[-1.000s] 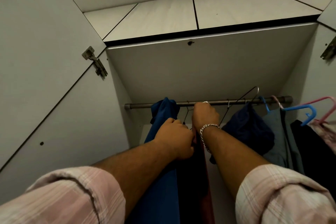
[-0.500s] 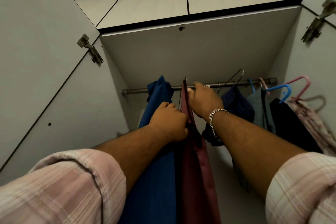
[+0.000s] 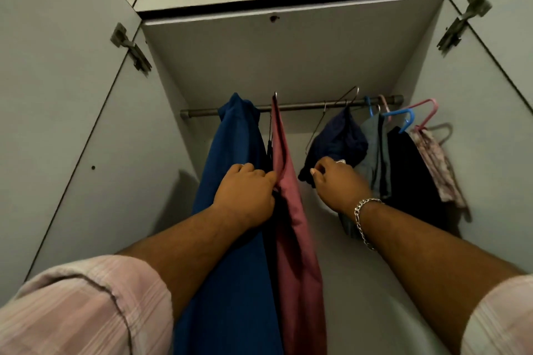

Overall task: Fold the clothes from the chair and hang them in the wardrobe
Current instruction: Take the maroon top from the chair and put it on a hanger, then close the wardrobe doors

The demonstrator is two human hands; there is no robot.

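Note:
A maroon garment hangs from the metal rail in the open wardrobe, its hanger hook over the rail. Left of it hangs a blue garment. My left hand pinches the maroon garment's left edge, fingers closed on the cloth. My right hand, with a silver bracelet, hovers right of the maroon garment, just below a dark navy garment on a wire hanger. Its fingers are curled; I cannot tell whether they touch the cloth.
Further right on the rail hang a grey garment, a black one on a blue hanger and a patterned pink one on a pink hanger. Both wardrobe doors stand open at the sides.
My right hand has let go of the hanger hook at the rail and dropped down to the right. The maroon garment now hangs from the rail. The view has tilted downward.

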